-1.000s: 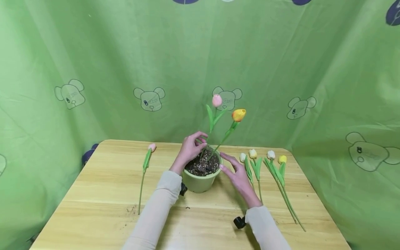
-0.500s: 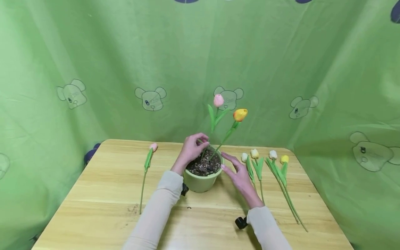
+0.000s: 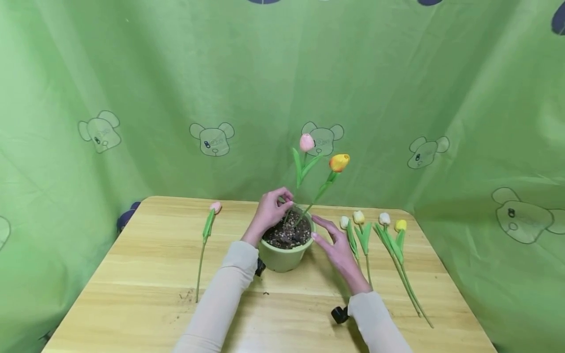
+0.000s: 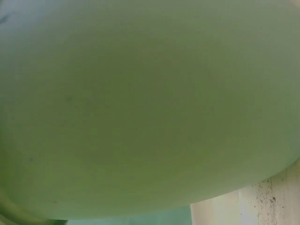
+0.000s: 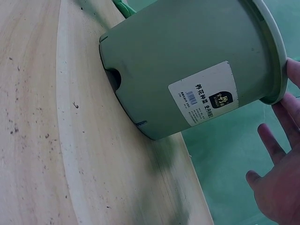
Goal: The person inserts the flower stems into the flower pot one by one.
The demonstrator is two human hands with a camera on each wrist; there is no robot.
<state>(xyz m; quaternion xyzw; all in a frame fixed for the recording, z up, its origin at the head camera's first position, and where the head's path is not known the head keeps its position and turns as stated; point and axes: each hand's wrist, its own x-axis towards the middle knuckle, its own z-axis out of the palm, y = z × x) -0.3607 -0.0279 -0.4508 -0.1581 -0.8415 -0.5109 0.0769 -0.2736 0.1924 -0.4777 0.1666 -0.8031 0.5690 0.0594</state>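
A pink tulip (image 3: 306, 142) stands in the soil of a light green flowerpot (image 3: 282, 260). Beside it an orange-yellow tulip (image 3: 339, 163) leans to the right in the same pot. My left hand (image 3: 270, 211), over the pot's left rim, pinches the pink tulip's stem low down, near the soil. On the opposite side my right hand (image 3: 337, 247) touches the rim with thumb and fingertips, its fingers spread. The right wrist view shows those fingers (image 5: 283, 110) against the rim, above a white label (image 5: 206, 96). Pot wall (image 4: 140, 117) fills the left wrist view, hiding the left hand.
Another pink tulip (image 3: 215, 208) lies on the wooden table (image 3: 145, 255) to the left. At the right lie white tulips (image 3: 384, 218) and yellow ones (image 3: 400, 225), stems toward me. Soil specks (image 5: 47, 136) dot the tabletop. A green curtain (image 3: 247, 98) stands behind.
The pink tulip in the pot wavers very slightly, and my left hand shifts a little at its stem. My right hand stays at the rim.
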